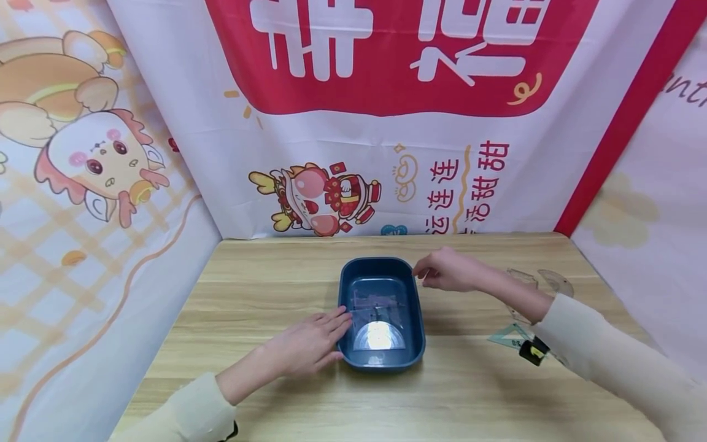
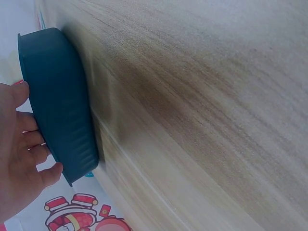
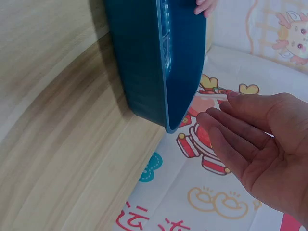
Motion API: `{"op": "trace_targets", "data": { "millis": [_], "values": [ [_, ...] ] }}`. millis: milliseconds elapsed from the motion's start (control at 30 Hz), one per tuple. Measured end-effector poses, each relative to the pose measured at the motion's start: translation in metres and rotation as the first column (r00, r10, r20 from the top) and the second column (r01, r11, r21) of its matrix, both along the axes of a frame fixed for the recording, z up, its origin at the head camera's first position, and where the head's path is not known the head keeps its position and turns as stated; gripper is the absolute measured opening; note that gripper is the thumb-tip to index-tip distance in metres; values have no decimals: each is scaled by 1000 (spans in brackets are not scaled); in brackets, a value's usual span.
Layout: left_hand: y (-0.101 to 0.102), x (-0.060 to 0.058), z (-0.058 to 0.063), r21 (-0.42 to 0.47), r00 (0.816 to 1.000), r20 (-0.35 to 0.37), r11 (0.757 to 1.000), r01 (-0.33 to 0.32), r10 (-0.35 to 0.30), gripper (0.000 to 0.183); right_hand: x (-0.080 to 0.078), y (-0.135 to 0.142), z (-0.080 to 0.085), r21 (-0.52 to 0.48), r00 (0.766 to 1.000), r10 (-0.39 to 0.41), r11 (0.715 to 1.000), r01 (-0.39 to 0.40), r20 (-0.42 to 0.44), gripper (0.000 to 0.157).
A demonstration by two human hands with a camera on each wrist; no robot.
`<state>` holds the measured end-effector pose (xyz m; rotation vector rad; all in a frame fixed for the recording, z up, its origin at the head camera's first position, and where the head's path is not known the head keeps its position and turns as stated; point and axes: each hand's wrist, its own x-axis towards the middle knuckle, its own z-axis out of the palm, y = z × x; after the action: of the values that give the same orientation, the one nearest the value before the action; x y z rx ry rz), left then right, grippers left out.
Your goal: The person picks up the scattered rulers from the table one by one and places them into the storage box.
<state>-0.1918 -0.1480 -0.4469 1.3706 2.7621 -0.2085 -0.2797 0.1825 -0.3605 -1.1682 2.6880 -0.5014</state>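
Observation:
A dark blue rectangular plastic bin [image 1: 381,368] stands on the wooden table. Inside it lie clear flat pieces, among them a half-round protractor [image 1: 378,336]; the others overlap too much to tell apart. My left hand [image 1: 317,339] rests its fingertips on the near left rim, fingers fairly straight. From the left wrist view, thumb and fingers [image 2: 31,137] touch the rim along the bin's side [image 2: 57,96]. By the far right corner is my right hand [image 1: 450,270], its fingers loosely bent. The right wrist view shows that hand [image 3: 260,139] holding nothing, just apart from the bin [image 3: 137,62].
Right of the bin, partly behind the right forearm, lie a clear protractor [image 1: 556,282], a clear flat drawing piece [image 1: 521,278], a green-tinted set square [image 1: 509,336] and a small black-and-yellow object [image 1: 533,351]. Printed cloths [image 1: 381,141] hang behind and beside the wooden table [image 1: 265,294].

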Motion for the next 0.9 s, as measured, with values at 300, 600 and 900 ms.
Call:
{"op": "trace_targets", "data": {
  "millis": [300, 600, 900],
  "values": [
    [-1, -1, -1, 8, 1000, -1, 1000, -2, 2, 62, 14, 24, -3, 13, 998, -43, 999, 43, 44, 24],
    [0, 0, 3, 3, 1000, 7, 1000, -7, 7, 63, 28, 51, -4, 41, 990, -131, 991, 128, 53, 27],
    [0, -2, 0, 0, 1000, 20, 1000, -15, 15, 63, 41, 86, -23, 93, 984, -176, 980, 177, -22, 31]
  ]
}}
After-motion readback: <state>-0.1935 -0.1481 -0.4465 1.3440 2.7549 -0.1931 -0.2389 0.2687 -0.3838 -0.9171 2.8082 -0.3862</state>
